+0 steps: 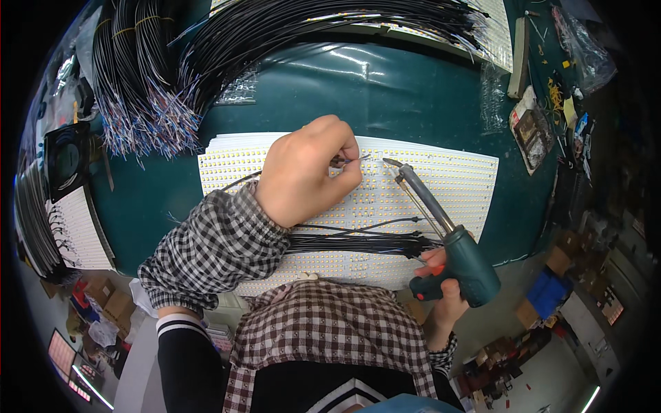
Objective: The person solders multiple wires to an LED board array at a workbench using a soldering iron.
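My left hand [306, 168] is closed in a pinch on a black cable [242, 180], whose thin stripped wire ends stick out past the fingertips. It is over a white LED board [444, 175] dotted with rows of small yellow chips, on top of a stack of similar boards. My right hand [449, 297] grips a green soldering gun [475, 267] by its handle. The gun's tip points up and left, close to the wire ends; whether it touches the board I cannot tell. Below my left hand, several black cables [365, 243] lie across the boards.
Thick bundles of black cables [141, 62] with coloured wire ends fill the back left of the green table [303, 82]. More LED boards [499, 34] lie at the back. A small solder-stained block [531, 131] sits at right, and a black fan-like unit [67, 158] at left.
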Motion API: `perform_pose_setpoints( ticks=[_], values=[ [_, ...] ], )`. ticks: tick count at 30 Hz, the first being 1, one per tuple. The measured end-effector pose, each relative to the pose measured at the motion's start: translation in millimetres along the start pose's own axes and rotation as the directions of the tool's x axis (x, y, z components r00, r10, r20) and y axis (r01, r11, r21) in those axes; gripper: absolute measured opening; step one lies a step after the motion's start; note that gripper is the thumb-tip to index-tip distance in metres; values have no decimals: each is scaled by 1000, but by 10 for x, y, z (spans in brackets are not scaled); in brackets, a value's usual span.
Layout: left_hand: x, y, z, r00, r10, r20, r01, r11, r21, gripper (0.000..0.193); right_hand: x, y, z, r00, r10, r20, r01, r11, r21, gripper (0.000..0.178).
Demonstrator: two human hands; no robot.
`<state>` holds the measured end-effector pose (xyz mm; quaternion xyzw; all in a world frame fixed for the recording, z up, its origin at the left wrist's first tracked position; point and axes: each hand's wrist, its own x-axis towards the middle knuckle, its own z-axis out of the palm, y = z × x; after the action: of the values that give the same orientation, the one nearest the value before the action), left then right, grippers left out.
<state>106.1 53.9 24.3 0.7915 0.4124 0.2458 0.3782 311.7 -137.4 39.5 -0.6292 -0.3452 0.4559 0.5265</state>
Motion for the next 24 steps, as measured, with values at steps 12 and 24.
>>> perform_pose_setpoints(
  ticks=[12,24],
  values=[
    [32,1,-8,1000,11,23,-10,1000,-12,15,-13,-48,28,985,166,-51,-159,981,115,80],
    [39,9,4,1000,12,20,-12,1000,-18,15,-2,-25,63,994,104,-35,-101,992,79,62]
  ],
)
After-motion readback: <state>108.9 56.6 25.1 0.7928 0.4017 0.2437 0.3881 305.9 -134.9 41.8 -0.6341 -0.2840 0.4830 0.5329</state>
